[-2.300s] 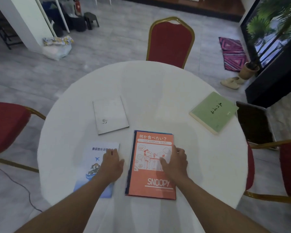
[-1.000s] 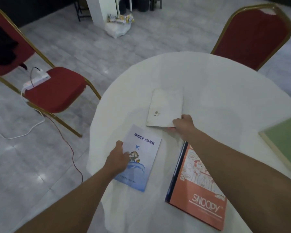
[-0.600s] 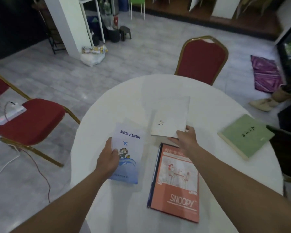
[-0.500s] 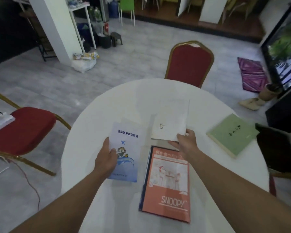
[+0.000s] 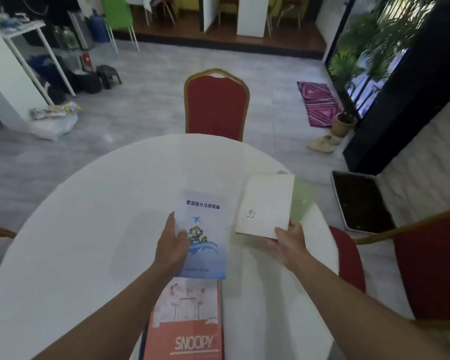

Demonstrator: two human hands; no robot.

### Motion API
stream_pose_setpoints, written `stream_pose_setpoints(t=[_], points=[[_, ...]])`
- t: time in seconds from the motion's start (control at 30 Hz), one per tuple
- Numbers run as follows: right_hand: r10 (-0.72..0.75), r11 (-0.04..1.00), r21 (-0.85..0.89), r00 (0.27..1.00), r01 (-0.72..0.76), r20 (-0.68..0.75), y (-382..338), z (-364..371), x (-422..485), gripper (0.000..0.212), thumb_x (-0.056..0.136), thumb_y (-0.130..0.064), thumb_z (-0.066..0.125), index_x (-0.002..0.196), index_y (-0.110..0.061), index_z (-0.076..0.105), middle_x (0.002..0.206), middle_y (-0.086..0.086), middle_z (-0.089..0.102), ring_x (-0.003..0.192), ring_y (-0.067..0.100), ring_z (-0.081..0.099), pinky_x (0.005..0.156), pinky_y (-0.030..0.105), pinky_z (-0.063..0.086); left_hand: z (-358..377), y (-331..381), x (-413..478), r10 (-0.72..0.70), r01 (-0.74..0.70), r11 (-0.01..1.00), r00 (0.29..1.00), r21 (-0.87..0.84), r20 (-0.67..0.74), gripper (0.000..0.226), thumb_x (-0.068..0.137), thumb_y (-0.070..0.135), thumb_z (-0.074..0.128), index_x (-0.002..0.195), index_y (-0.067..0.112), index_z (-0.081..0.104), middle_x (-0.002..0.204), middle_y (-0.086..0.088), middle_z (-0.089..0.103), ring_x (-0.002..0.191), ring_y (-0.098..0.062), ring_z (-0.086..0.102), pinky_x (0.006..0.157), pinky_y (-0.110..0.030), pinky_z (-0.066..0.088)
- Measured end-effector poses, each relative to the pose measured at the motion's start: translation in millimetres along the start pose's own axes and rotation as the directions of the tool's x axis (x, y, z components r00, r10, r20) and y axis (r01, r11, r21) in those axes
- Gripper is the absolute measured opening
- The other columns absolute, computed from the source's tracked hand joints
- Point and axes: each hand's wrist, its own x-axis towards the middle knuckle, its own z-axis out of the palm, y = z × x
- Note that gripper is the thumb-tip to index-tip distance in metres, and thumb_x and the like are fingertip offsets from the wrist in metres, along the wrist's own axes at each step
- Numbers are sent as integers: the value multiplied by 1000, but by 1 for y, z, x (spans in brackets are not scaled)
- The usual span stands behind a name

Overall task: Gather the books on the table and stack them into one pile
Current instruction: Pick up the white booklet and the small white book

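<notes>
A blue booklet (image 5: 202, 235) covers the top of the orange Snoopy book (image 5: 186, 326). A white book (image 5: 265, 206) hides most of a green book (image 5: 302, 201).

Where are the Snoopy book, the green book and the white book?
Snoopy book (image 5: 190, 333), head view: orange lower cover.
Green book (image 5: 302, 201), head view: strip showing beside the white book.
White book (image 5: 264, 203), head view: cover centre, held by the right hand (image 5: 290, 242).

red chair (image 5: 216, 105) behind white round table (image 5: 76, 229), pink rug (image 5: 317, 102), potted plant (image 5: 344, 123)

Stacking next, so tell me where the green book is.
In the head view the green book lies toward the table's right edge, mostly hidden behind the white book held in the right hand.
</notes>
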Motion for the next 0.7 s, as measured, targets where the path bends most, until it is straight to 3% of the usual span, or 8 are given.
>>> stream_pose_setpoints(t=[0.1,0.23,0.3,0.37,0.47,0.57,0.63,0.7], points=[[32,999,13,999,-31,-28,-7,-22,26,46,91,17,42,135,2,44,130,15,59,87,23,71,54,33,62,34,14,13,13,-14,999,1000,32,21,54,93,16,41,146,26,34,139,-3,53,125,-27,52,107,-37,39],[69,998,-4,994,-69,-84,0,-42,69,41,88,15,46,127,3,51,123,15,65,97,32,72,71,46,64,66,24,26,14,-18,996,999,83,51,52,96,12,41,147,20,33,139,-5,52,123,-27,52,100,-30,37],[52,988,-134,987,-72,-150,6,-46,86,37,86,4,52,123,-1,56,121,14,67,101,29,70,82,45,63,76,24,35,-3,-3,995,998,97,60,51,97,13,41,146,22,33,138,-6,52,121,-27,53,103,-34,40],[-6,929,-363,980,-69,-200,8,-48,93,36,85,-12,58,120,-4,59,116,12,70,97,26,68,82,39,60,83,23,42,-21,15,996,998,93,65,50,96,13,41,145,22,35,136,-4,53,120,-27,53,105,-37,40],[-111,760,-648,975,-42,-193,7,-46,94,47,86,-30,67,122,-3,53,119,13,64,99,31,66,81,37,55,85,23,49,-58,50,993,996,110,71,48,95,15,41,141,26,37,131,-4,57,115,-29,57,103,-43,44],[-196,568,-821,978,56,-69,7,-47,93,88,82,-44,74,148,-8,28,146,14,31,126,35,46,102,44,48,86,19,57,-78,69,990,994,123,70,44,95,17,41,138,28,39,129,-4,57,111,-29,58,102,-45,46],[-196,340,-926,975,167,104,8,-51,94,99,84,-55,67,159,-24,9,161,5,3,144,31,18,115,45,32,86,19,62,-86,76,988,994,137,68,44,95,19,40,138,28,38,131,-6,57,111,-30,58,102,-46,46],[-189,107,-953,947,283,260,10,-56,98,89,89,-61,55,159,-38,6,167,-3,-12,149,29,4,118,46,25,84,21,65,-104,93,986,992,141,74,44,96,18,39,139,26,37,129,-4,56,111,-29,58,101,-45,46]])
